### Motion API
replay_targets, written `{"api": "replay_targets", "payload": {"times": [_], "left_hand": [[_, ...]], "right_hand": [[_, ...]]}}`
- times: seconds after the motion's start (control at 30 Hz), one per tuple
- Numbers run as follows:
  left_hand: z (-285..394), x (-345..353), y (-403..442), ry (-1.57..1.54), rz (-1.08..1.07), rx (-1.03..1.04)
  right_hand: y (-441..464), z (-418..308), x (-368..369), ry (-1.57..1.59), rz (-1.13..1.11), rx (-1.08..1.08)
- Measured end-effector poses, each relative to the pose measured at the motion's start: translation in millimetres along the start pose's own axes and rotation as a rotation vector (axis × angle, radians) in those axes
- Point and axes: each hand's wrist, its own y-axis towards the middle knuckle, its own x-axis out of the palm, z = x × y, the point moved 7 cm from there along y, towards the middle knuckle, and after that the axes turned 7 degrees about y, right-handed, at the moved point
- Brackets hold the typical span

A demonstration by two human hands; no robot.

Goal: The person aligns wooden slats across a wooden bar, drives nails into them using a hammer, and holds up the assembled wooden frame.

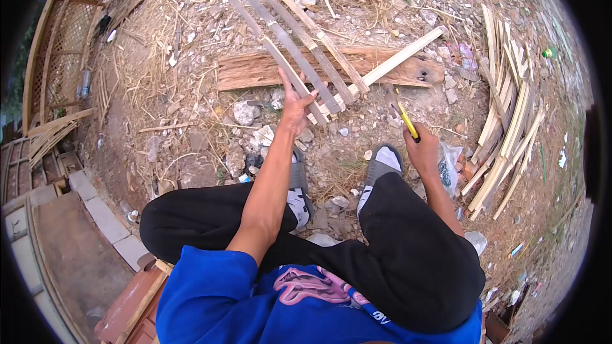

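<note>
My left hand (297, 107) is closed around the near end of a wooden slat (278, 57), the leftmost of several thin slats. They lie side by side across a pale crosswise strip (408, 52), whose far end sticks out to the right. Beneath this slat frame is a weathered wooden beam (245, 71) on the ground. My right hand (422, 150) grips a hammer (406, 119) by its yellow and black handle. The hammer's head is up near the beam's lower edge, to the right of the slats, apart from them.
On the right lies a pile of loose wooden strips (510, 111), with a clear plastic bag (450, 169) beside it. A lattice panel (60, 51) stands at the far left. Stones, straw and scraps cover the ground. My sandalled feet (386, 158) are close below the beam.
</note>
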Motion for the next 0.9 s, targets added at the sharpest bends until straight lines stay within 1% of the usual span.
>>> {"api": "replay_targets", "payload": {"times": [0.2, 0.3, 0.4, 0.5, 0.6, 0.7, 0.73, 0.83, 0.9], "left_hand": [[3.9, 12.4, 0.8, 0.010, -0.089, 0.031], [10.9, 23.7, 7.5, -0.004, -0.069, 0.123], [4.4, 13.8, 26.4, -0.002, 0.075, 0.177], [-21.0, -14.3, 44.7, 0.221, 0.188, 0.211], [-16.3, -24.0, 27.3, 0.564, 0.407, 0.073], [21.0, -10.3, 1.2, 1.307, 0.577, 0.234], [32.8, 1.1, -1.5, 1.371, 0.561, 0.275], [47.1, 33.9, 18.0, 1.656, 0.275, 0.695], [42.9, 42.8, 49.4, 1.728, 0.132, 0.733]], "right_hand": [[1.7, -10.5, 7.3, 0.100, 0.062, 0.034], [2.4, -10.4, 7.2, 0.114, 0.096, 0.058], [0.8, -3.5, 10.2, 0.146, 0.104, 0.095], [-0.1, 7.2, 17.0, 0.176, 0.087, 0.131], [-4.9, 9.2, 21.0, 0.169, 0.071, 0.146], [-4.6, 9.1, 23.2, 0.102, 0.045, 0.116], [-4.7, 10.6, 25.1, 0.092, 0.041, 0.111], [-4.2, 12.8, 27.7, 0.088, 0.004, 0.140], [-4.2, 12.7, 29.6, 0.095, -0.021, 0.159]]}}
